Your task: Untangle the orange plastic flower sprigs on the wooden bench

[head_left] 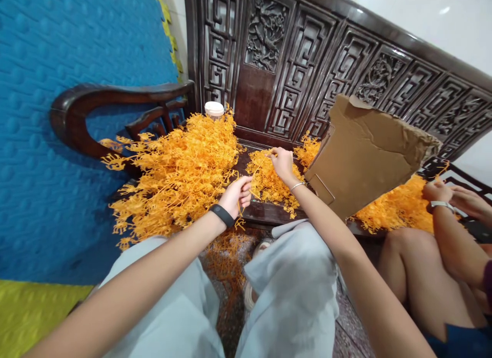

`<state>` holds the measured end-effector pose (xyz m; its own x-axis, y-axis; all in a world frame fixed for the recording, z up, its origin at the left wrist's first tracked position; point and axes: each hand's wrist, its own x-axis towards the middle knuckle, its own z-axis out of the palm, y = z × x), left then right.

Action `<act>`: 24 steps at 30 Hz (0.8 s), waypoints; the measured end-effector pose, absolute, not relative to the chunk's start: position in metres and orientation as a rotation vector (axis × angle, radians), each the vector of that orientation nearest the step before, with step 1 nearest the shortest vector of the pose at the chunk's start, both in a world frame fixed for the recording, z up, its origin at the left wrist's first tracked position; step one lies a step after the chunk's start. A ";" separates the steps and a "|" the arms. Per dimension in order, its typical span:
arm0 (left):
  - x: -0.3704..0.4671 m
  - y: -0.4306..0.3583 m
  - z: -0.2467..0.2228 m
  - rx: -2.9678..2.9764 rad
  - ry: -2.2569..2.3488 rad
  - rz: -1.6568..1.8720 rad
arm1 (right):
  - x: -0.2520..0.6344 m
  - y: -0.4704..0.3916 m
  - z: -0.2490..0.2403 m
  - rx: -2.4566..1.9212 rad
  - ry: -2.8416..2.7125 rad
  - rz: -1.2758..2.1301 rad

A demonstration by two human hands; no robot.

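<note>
My left hand (237,195), with a black band at the wrist, is closed on a thin orange plastic sprig (253,190) in front of the bench seat. Its fingers curl in, and orange ends hang below them. To the right, my right hand (283,164) has thumb and forefinger pinched over a small pile of orange sprigs (271,181). What lies in that pinch, perhaps the sprig's other end, is too small to tell. A large heap of branching orange sprigs (180,173) stands left of my left hand, on the dark wooden bench (265,213).
A brown cardboard piece (369,153) stands upright right of my arm. Beyond it, another person's hands (455,196) work over more orange sprigs (402,204). A white-lidded container (214,110) sits behind the heap. Orange scraps (228,260) litter the floor between my legs.
</note>
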<state>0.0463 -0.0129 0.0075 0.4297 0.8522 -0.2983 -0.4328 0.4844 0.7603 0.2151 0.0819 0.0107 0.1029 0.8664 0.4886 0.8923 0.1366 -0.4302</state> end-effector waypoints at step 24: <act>0.057 -0.045 0.033 0.519 0.561 0.994 | 0.242 0.127 0.008 -2.127 -1.089 0.060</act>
